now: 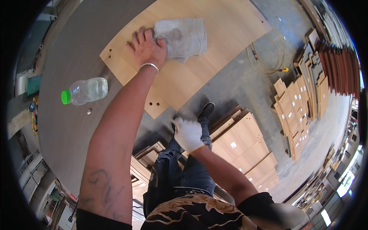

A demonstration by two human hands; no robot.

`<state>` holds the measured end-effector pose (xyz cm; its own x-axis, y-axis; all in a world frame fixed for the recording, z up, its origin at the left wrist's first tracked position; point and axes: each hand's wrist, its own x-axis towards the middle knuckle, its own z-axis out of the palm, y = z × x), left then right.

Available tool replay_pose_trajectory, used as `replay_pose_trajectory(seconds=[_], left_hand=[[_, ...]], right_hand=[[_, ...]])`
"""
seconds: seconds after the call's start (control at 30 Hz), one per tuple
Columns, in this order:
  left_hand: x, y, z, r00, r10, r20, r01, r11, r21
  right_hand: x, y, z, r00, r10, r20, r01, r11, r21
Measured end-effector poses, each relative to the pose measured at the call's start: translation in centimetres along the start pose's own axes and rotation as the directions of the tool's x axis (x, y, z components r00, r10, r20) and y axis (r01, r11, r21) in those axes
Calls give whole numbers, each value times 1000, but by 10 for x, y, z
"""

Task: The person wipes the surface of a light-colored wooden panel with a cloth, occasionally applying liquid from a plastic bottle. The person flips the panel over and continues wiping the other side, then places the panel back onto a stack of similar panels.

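Observation:
My bare left hand (146,49), a silver bracelet at its wrist, lies flat with spread fingers on a light wood-grain board (180,80). Its thumb side touches a folded, pale grey cloth (181,37) with a darker damp-looking patch. Small dark holes mark the board's corners. Away from the board, above my legs, my right hand (188,135) wears a white knitted glove with a yellow cuff edge. Its fingers are curled closed, and whatever they might hold is hidden.
A clear bottle (86,91) with a green cap lies on the dark tabletop (57,126) beside a small metal piece (89,111). Stacked boards (241,149) stand by my legs. More board stacks (293,111) and a coiled yellowish hose (264,69) are on the floor to the right.

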<state>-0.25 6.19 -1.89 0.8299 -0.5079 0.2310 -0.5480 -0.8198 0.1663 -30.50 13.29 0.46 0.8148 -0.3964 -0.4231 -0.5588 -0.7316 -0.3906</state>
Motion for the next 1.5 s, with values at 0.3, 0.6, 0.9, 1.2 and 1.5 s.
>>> replay_pose_trajectory(seconds=[0.3,0.6,0.9,1.2,1.5], left_hand=[[1,-3,0,1000,-6,-3,6,1000,5],[2,4,-7,999,-29,37,28,999,32],[1,11,-1,1000,-3,16,3,1000,-6],[-1,-7,-8,1000,-12,9,13,990,-139],[3,-25,8,998,40,-55,-59,907,-416]], right_hand=[[-28,16,-8,972,1,-234,120,858,500],[-15,-3,3,980,17,198,-156,686,710],[50,-137,37,883,-455,113,278,701,657],[74,-33,-115,888,-109,-447,333,823,461],[225,23,-150,719,-402,-568,474,880,-22]])
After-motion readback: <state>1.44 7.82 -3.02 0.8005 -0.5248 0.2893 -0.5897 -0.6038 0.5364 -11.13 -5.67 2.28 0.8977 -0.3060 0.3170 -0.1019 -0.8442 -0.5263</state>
